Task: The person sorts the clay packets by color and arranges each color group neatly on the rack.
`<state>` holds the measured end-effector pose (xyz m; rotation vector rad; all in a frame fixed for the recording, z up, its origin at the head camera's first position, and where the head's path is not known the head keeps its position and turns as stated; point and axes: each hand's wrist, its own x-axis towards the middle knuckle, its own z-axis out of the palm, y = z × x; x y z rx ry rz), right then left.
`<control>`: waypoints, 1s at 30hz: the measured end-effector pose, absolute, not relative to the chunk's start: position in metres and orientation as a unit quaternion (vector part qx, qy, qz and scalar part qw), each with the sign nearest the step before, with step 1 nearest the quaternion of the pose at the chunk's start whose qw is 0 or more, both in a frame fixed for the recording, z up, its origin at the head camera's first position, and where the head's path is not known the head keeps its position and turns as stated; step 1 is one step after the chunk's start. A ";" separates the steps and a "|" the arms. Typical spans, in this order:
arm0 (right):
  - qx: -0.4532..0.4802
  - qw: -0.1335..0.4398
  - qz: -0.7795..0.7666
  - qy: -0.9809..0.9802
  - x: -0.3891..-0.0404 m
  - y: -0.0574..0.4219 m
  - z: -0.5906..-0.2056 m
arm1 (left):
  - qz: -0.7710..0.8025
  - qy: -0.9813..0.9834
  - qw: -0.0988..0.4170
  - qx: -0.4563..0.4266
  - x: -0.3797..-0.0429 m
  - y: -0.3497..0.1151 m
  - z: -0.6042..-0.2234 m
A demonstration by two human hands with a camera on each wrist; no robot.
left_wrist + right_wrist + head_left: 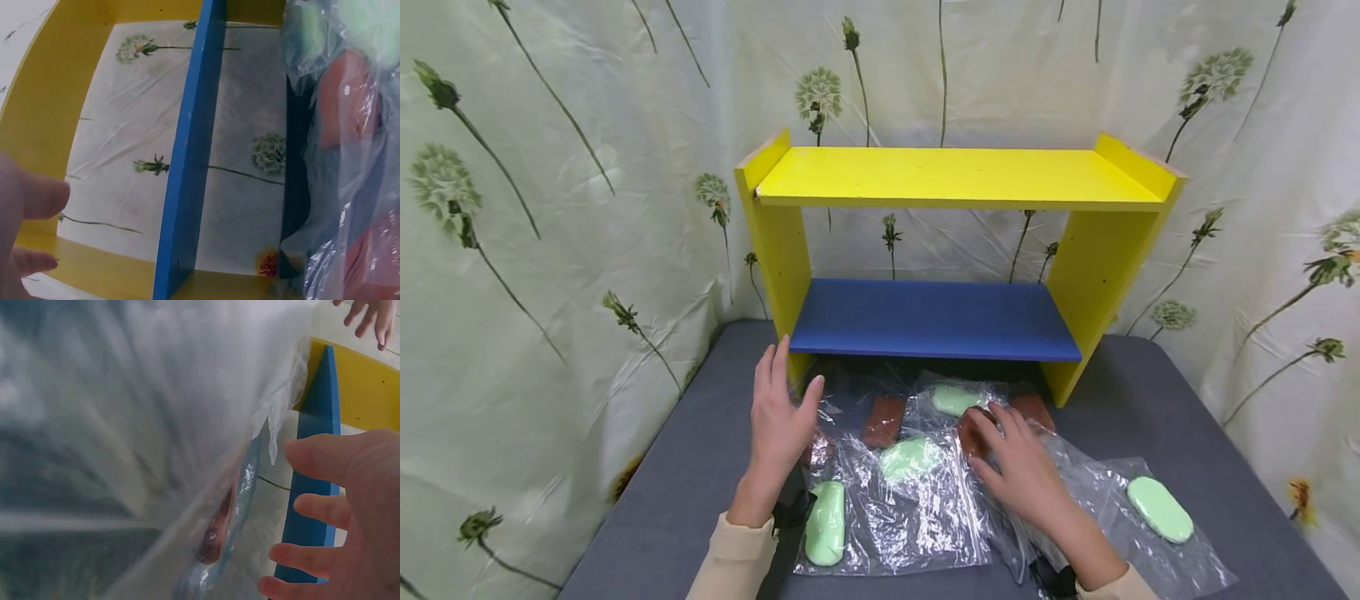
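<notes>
My left hand [778, 429] is raised near the left front of the shelf, fingers spread and holding nothing. In the head view my right hand [1022, 467] hovers over the clear plastic bags [917, 533], its loosely bent fingertips overlapping a brown bar [973, 435]. The right wrist view shows those fingers apart, with bag plastic [156, 425] beside them. Pale green, soap-like bars [825, 525] and brown bars [884, 421] lie in the bags. One oval green bar [1160, 508] is at the right, on a bag.
A yellow shelf unit [955, 177] with a blue lower board [932, 317] stands at the back of the dark grey table [662, 508]. Several bags lie overlapping in front of it, some reaching under the blue board. Flower-print cloth [587, 250] hangs behind.
</notes>
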<state>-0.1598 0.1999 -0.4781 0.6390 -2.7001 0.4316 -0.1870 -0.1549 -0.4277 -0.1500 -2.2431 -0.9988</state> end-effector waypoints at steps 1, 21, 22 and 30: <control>0.227 0.162 0.149 -0.949 -0.162 0.199 -0.478 | -0.391 -0.854 0.339 -0.050 -0.190 -0.157 -0.426; 0.222 0.022 0.143 -0.964 -0.179 0.187 -0.480 | -0.565 -0.756 0.328 0.027 -0.244 -0.171 -0.423; 0.220 0.020 0.142 -0.965 -0.179 0.187 -0.481 | -0.566 -0.751 0.337 0.028 -0.246 -0.170 -0.423; 0.223 0.048 0.142 -0.963 -0.184 0.189 -0.490 | -0.537 -0.727 0.428 0.003 -0.258 -0.161 -0.422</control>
